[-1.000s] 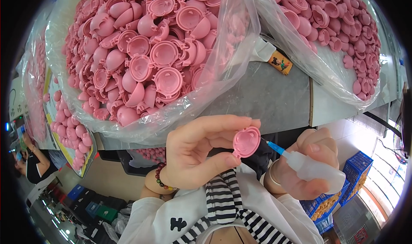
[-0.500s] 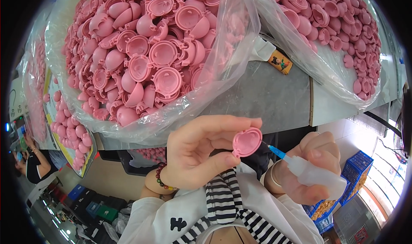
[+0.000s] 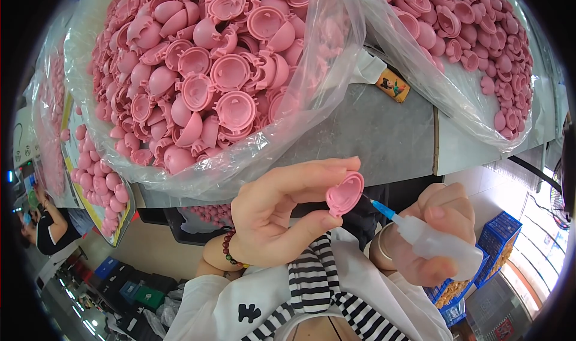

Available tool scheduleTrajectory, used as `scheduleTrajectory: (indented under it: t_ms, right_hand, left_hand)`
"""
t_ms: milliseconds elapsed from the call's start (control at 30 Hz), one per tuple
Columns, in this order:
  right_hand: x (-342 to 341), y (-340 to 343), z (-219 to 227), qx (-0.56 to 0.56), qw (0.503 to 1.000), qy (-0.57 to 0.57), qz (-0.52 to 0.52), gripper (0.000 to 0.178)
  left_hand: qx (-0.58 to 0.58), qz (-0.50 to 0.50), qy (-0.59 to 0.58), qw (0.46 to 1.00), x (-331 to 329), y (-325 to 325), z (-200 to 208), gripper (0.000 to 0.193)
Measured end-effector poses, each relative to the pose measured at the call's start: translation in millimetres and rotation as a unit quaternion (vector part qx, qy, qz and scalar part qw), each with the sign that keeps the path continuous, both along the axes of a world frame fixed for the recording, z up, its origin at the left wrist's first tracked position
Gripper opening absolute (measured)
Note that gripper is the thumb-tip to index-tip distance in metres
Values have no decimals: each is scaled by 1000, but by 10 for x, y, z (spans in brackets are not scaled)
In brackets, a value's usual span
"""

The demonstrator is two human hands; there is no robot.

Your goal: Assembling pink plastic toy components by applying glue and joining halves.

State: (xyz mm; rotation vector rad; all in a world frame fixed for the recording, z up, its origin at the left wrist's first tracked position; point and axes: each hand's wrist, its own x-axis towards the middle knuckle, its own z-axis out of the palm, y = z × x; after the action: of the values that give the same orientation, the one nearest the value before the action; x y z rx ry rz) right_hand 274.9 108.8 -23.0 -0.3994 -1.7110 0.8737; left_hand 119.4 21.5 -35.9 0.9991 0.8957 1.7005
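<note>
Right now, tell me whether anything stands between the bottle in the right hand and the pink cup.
Nothing visible does. The bottle in the right hand points its needle toward the pink cup in the left hand; whether they touch is unclear.

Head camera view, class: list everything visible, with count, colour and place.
Round hollow plastic shell part: one, pink, centre
Plastic squeeze bottle with needle tip: one, cloudy-white and blue, right of centre
Clear plastic bags: at least two, colourless, upper half
Heaped plastic shell parts: uncountable, pink, inside bags
Picture-printed object: one, orange-brown, between bags
Flat worktop: at least one, grey, beneath bags
Plastic bin: one, black, below worktop edge
Open plastic crates: at least two, blue, lower right
Co-worker: one, black top, far left
Striped cloth: one, black-and-white, person's chest
Left hand: one, centre, pinching shell part
Right hand: one, right of centre, gripping bottle
</note>
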Motion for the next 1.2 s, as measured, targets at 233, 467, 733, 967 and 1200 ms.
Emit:
scheduleTrajectory:
  t_ms: [233,467,733,967,1200]
  right_hand:
    - [55,118,-50,-81,981,174,31,63]
    - [-153,345,-77,-236,963,-83,-99,38]
    - [-271,428,-11,-95,979,-138,-120,37]
    - [629,1322,27,206,781,-481,-343,26]
    - [626,1280,-12,43,845,-443,-296,27]
  left_hand:
    - [-55,-109,-163,979,-38,9,15,48]
    - [-186,-98,-271,939,-18,43,143,53]
    - [-159,-202,-483,837,-43,32,47,48]
    - [-37,-57,-178,982,-29,45,37,42]
    - [42,-60,-4,997,-67,76,33,34]
